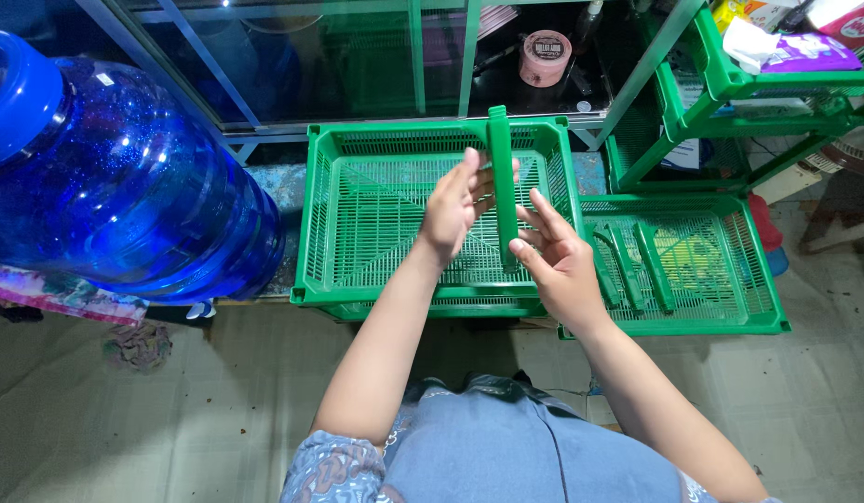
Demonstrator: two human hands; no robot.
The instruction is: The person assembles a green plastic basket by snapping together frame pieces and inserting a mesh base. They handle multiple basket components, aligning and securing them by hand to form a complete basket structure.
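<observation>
Hands meet over a green plastic basket tray [376, 224] on the floor. Left hand [453, 207] curls loosely, fingers [480, 182] touching the left side of a green plastic post [502, 182] held upright above the tray's right half. Right hand [555, 256] sits at the post's lower end, fingers spread wide, thumb near its base; whether it grips cannot be told. Second green tray [730, 317] lies just beside, to the right, with three more posts [637, 261] lying in it. Assembled green rack [721, 84] stands beyond. Large blue water jug [115, 177] rests at far left.
</observation>
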